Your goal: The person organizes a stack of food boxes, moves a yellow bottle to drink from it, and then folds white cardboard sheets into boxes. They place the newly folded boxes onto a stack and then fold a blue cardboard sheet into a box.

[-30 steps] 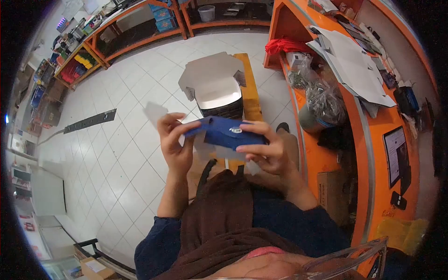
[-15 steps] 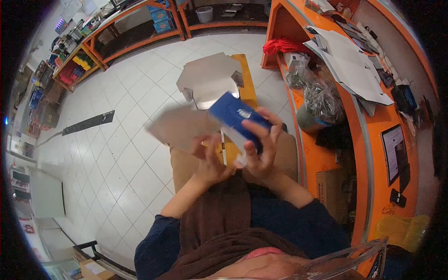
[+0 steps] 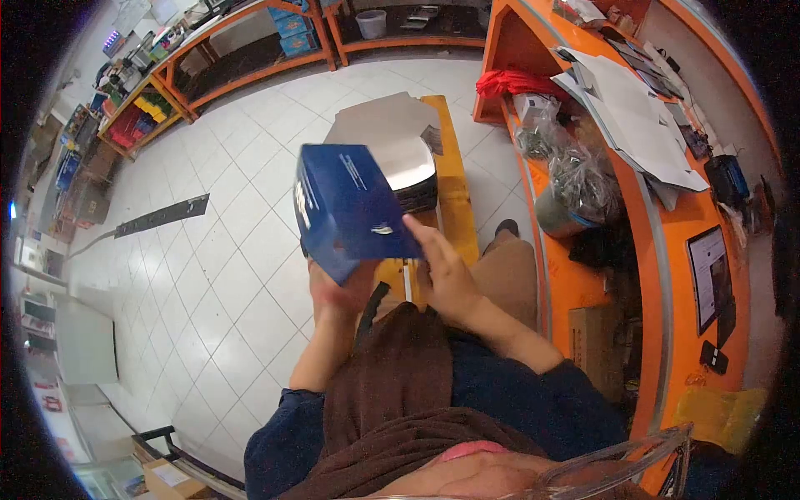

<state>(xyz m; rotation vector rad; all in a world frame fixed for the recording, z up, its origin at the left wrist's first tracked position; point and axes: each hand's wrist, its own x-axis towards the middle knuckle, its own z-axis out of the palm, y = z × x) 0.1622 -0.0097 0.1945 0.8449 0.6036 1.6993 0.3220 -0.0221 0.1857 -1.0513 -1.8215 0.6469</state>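
A dark blue cardboard box [image 3: 350, 200] with white print is held up in front of me, tilted, with a flap hanging at its lower left. My left hand [image 3: 343, 287] grips it from below, its fingers mostly hidden by the box. On the lower right edge, the fingers of my right hand [image 3: 444, 271] press against the box. Behind it, a stack of shaped card sheets [image 3: 383, 121], grey-white on top, lies on a yellow wooden bench [image 3: 454, 179].
An orange workbench [image 3: 662, 333] on the right bears white card sheets [image 3: 637, 121], a tablet [image 3: 708, 275] and a phone [image 3: 713, 357]. Plastic bags [image 3: 583, 183] sit on its lower shelf. A black strip [image 3: 162, 217] lies on the tiled floor.
The blue box has turned and opened out into a wider shape, shifting left. My left hand has moved from beside it to beneath it. The right hand has dropped lower on the box.
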